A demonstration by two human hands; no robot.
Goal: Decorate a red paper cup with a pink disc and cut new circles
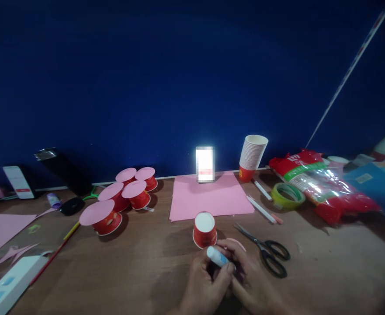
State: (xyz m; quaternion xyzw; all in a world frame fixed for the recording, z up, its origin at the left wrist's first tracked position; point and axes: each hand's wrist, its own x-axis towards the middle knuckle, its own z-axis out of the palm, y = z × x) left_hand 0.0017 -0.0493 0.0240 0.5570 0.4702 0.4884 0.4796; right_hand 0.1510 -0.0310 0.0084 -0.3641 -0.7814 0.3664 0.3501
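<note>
Both my hands meet at the table's near edge. My left hand (pixel 204 280) is closed round a white glue stick (pixel 216 256), whose end points up and left. My right hand (pixel 247 276) is closed against it from the right, fingers curled over something dark and a pink paper disc (pixel 237 243) that shows just beyond the fingers. An upside-down red paper cup (pixel 204 230) with a white base stands just beyond my hands. Black-handled scissors (pixel 267 251) lie open to the right of my right hand.
A pink paper sheet (pixel 210 197) lies behind the cup. Several red cups topped with pink discs (pixel 120 199) cluster at the left. A stack of paper cups (pixel 253 157), a green tape roll (pixel 288 195), a red plastic bag (pixel 323 186), white sticks (pixel 261 209) and a power strip (pixel 8 284) surround them.
</note>
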